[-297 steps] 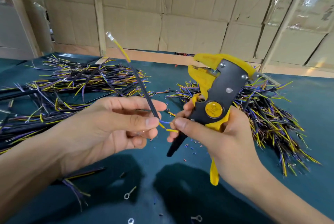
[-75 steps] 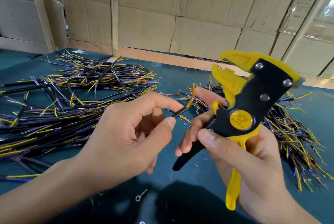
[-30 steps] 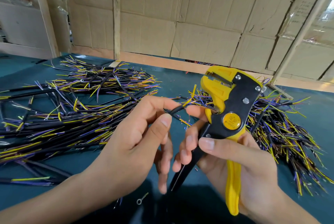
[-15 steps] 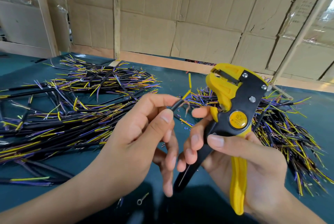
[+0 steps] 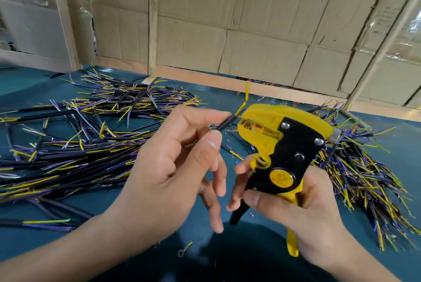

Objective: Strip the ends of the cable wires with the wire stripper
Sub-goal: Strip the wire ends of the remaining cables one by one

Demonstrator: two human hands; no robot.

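Observation:
My left hand (image 5: 173,167) pinches a short black cable (image 5: 226,123) between thumb and forefinger, its tip pointing right. A yellow wire (image 5: 245,99) from that cable sticks up past the tool's head. My right hand (image 5: 296,208) grips the handles of a yellow and black wire stripper (image 5: 284,151), held upright. The stripper's yellow jaws (image 5: 252,129) sit right at the cable's end, with a wire entering them. How far the jaws have closed on the wire is hard to tell.
A large pile of black cables with yellow and purple wires (image 5: 79,145) covers the teal table (image 5: 34,243) at the left. Another pile (image 5: 364,174) lies at the right behind the stripper. A small ring terminal (image 5: 184,249) and insulation scraps lie near the front. Cardboard walls stand behind.
The stripper's head has tipped left and met the cable's end; a wire now sits in the jaws. My left hand has kept its pinch on the cable.

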